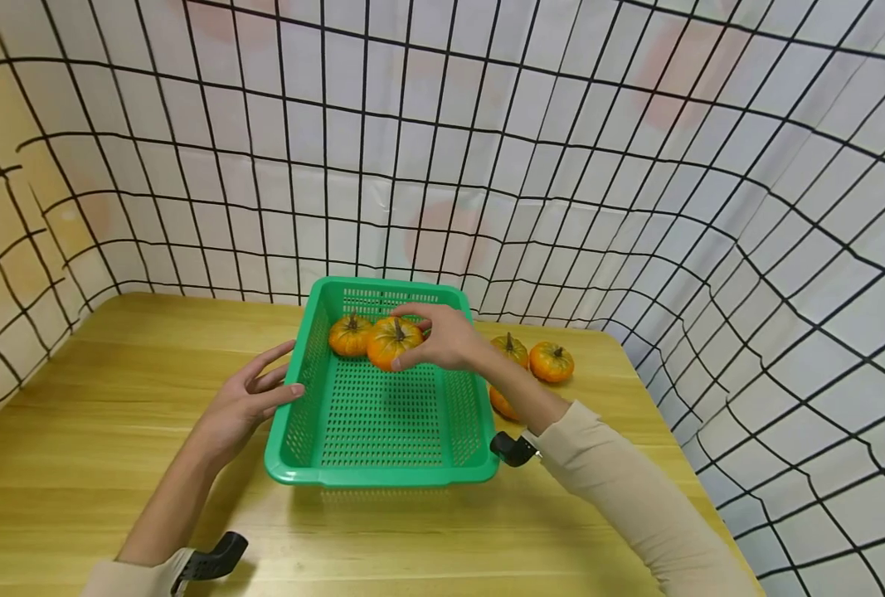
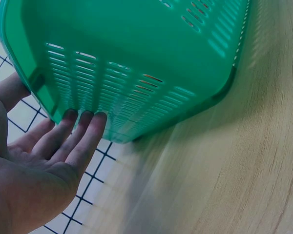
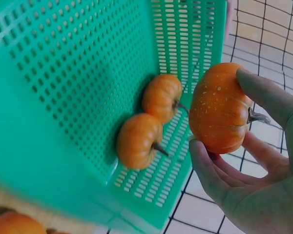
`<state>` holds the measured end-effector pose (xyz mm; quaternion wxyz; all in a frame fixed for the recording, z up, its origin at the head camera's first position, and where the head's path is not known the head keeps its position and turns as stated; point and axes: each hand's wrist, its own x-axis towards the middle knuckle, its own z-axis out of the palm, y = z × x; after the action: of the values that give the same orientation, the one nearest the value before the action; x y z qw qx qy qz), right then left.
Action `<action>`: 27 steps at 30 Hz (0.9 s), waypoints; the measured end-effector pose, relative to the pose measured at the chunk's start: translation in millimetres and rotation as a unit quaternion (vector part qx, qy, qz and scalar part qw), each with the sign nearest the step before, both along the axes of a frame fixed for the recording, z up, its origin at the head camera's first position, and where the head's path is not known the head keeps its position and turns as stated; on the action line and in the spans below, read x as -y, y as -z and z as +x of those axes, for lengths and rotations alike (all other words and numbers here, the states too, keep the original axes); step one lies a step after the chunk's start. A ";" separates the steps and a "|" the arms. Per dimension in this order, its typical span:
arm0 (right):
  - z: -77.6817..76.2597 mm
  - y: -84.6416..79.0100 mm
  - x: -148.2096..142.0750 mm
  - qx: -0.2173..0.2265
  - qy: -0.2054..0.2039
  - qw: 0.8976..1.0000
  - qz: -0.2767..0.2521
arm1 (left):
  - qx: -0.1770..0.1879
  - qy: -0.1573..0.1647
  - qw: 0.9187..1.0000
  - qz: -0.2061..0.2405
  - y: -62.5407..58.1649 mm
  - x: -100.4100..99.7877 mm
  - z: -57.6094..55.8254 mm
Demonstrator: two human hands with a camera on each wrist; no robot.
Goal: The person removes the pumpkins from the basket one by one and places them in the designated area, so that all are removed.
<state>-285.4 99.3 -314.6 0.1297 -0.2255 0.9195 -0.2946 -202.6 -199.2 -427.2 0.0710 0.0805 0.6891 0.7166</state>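
Note:
A green plastic basket point(image 1: 382, 476) with slotted walls stands on the table. My left hand point(image 1: 242, 406) grips its left side, the thumb over the rim and the other fingers point(image 2: 90, 139) against the outer wall. Above the basket's inside, my right hand point(image 1: 449, 338) holds a small orange pumpkin point(image 1: 395, 343) between thumb and fingers, its stem point(image 3: 258, 116) pointing away from the basket floor. Two more pumpkins lie in the far part of the basket, one point(image 3: 162, 97) beside the other point(image 3: 139, 141); the head view shows just one pumpkin point(image 1: 348, 336) there, the second being hidden.
Right of the basket, three pumpkins sit on the wooden table point(image 1: 114, 398): one at the back point(image 1: 551, 362), one nearer the wall of the basket point(image 1: 511, 348), and one partly behind my right forearm point(image 1: 502, 405). A white curtain with black grid lines point(image 1: 442, 166) surrounds the table.

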 end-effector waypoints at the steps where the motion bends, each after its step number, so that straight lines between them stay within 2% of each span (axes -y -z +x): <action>1: 0.6 -1.0 -3.9 0.001 0.001 1.000 -0.003 | 0.000 -0.001 1.000 -0.002 0.3 0.1 0.0; 8: 5.2 -9.1 -33.3 -0.021 0.017 0.999 0.024 | -0.001 -0.001 1.000 -0.007 1.1 -0.2 -0.1; 14: 10.1 -13.7 -59.7 -0.032 0.042 0.998 0.019 | -0.003 0.000 1.000 -0.006 1.7 0.1 0.6; 17: 13.9 -15.7 -72.3 -0.021 0.059 0.998 0.008 | 0.001 -0.002 1.000 -0.008 3.7 0.6 -0.2; 22: 14.0 -15.1 -96.1 -0.025 0.075 0.997 -0.003 | 0.001 -0.002 1.000 -0.007 4.2 0.9 -0.7; 27: 10.7 -10.6 -122.2 -0.024 0.099 0.995 0.010 | -0.002 -0.003 1.000 -0.007 3.6 0.7 -0.8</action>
<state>-274.7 221.5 -304.0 0.0798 -0.1393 0.9432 -0.2907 -203.4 -200.0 -430.8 0.0682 0.0792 0.6943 0.7120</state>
